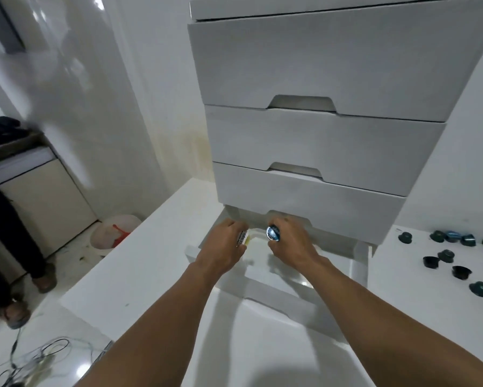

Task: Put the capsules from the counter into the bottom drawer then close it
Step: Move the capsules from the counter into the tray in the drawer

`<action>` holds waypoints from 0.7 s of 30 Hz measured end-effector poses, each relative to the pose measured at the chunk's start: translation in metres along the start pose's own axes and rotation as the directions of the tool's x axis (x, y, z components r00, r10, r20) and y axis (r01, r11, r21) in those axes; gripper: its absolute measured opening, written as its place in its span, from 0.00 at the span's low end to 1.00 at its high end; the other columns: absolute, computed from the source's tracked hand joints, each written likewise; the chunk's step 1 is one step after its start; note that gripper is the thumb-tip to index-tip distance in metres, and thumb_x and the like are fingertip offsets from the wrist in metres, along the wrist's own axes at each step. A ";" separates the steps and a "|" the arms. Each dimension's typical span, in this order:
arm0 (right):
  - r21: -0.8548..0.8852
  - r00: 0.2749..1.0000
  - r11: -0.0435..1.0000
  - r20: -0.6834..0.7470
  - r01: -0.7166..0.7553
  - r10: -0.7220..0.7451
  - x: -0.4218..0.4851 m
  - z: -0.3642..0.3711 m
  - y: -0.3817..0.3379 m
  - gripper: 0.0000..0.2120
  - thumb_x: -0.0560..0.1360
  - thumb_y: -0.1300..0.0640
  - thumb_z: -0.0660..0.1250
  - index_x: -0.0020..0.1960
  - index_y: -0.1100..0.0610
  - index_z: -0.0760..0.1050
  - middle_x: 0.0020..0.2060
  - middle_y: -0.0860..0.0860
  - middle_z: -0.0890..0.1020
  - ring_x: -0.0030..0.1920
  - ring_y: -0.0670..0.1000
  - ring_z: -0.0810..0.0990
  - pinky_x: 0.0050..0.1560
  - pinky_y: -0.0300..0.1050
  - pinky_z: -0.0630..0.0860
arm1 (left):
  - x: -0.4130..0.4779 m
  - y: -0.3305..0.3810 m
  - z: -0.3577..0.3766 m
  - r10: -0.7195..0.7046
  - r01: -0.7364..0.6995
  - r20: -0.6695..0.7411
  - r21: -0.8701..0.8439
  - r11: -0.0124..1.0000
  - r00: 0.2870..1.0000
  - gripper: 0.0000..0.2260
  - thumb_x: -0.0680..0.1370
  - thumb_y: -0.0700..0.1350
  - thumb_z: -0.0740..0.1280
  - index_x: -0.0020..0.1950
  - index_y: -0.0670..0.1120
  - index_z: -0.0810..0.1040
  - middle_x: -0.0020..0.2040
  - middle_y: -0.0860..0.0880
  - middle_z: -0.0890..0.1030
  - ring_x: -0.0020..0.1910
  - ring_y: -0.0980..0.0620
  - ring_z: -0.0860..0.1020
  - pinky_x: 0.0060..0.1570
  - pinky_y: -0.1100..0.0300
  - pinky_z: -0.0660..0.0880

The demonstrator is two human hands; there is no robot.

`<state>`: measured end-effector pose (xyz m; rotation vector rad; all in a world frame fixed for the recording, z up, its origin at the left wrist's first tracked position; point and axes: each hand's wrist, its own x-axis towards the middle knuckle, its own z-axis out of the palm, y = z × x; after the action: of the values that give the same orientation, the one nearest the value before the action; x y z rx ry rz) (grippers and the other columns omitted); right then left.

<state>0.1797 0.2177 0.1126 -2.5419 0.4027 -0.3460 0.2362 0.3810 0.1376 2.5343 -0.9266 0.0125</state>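
Your right hand (287, 241) gripped a blue capsule (273, 233) over the open bottom drawer (357, 268). Your left hand (225, 247) clutched something white, unclear. More capsules (445, 255) lay near the worktop's (419, 311) right edge.

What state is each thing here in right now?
Bottom drawer: pulled open.
Upper drawers: shut.
Left hand: closed on a small white item.
Right hand: gripping a blue capsule over the drawer.
Capsules on counter: loose, waiting.
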 end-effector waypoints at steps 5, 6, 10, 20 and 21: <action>0.027 0.992 0.994 0.081 -0.103 0.101 0.033 0.039 0.029 0.16 0.72 0.61 0.69 0.59 0.56 0.75 0.54 0.55 0.79 0.54 0.56 0.76 0.48 0.41 0.69 | 0.046 -0.024 0.029 0.012 -0.016 0.111 0.038 0.999 0.994 0.19 0.74 0.43 0.70 0.65 0.46 0.75 0.60 0.45 0.77 0.56 0.46 0.76 0.55 0.59 0.71; 0.036 0.986 0.989 0.097 -0.143 0.139 0.033 0.045 0.034 0.18 0.72 0.60 0.69 0.61 0.56 0.74 0.56 0.55 0.79 0.56 0.56 0.76 0.51 0.42 0.70 | 0.052 -0.028 0.035 0.020 -0.025 0.139 0.038 0.999 0.990 0.18 0.74 0.44 0.70 0.65 0.46 0.75 0.59 0.45 0.78 0.55 0.45 0.76 0.54 0.59 0.71; 0.015 0.958 0.972 0.173 -0.236 0.230 0.034 0.067 0.051 0.18 0.73 0.58 0.69 0.62 0.56 0.73 0.57 0.55 0.77 0.56 0.56 0.75 0.50 0.41 0.68 | 0.074 -0.042 0.057 0.042 -0.050 0.265 0.023 0.998 0.963 0.19 0.74 0.44 0.70 0.65 0.46 0.75 0.58 0.44 0.79 0.54 0.45 0.77 0.55 0.56 0.73; -0.015 0.884 0.920 0.271 -0.392 0.382 0.043 0.099 0.068 0.17 0.70 0.61 0.68 0.59 0.56 0.75 0.55 0.56 0.79 0.55 0.57 0.77 0.52 0.44 0.73 | 0.118 -0.081 0.108 0.139 -0.160 0.519 -0.003 0.987 0.843 0.21 0.72 0.45 0.73 0.65 0.48 0.75 0.63 0.47 0.77 0.60 0.47 0.75 0.59 0.57 0.70; -0.034 0.874 0.915 0.286 -0.401 0.393 0.043 0.102 0.067 0.18 0.71 0.61 0.69 0.61 0.56 0.75 0.56 0.56 0.79 0.56 0.57 0.77 0.54 0.45 0.73 | 0.121 -0.084 0.111 0.145 -0.166 0.536 -0.009 0.986 0.832 0.22 0.72 0.45 0.73 0.65 0.49 0.74 0.63 0.47 0.77 0.61 0.47 0.75 0.60 0.57 0.70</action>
<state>0.2382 0.1959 -0.0013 -2.3557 0.7810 0.1730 0.3668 0.3188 0.0224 2.5285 -1.3484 -0.6702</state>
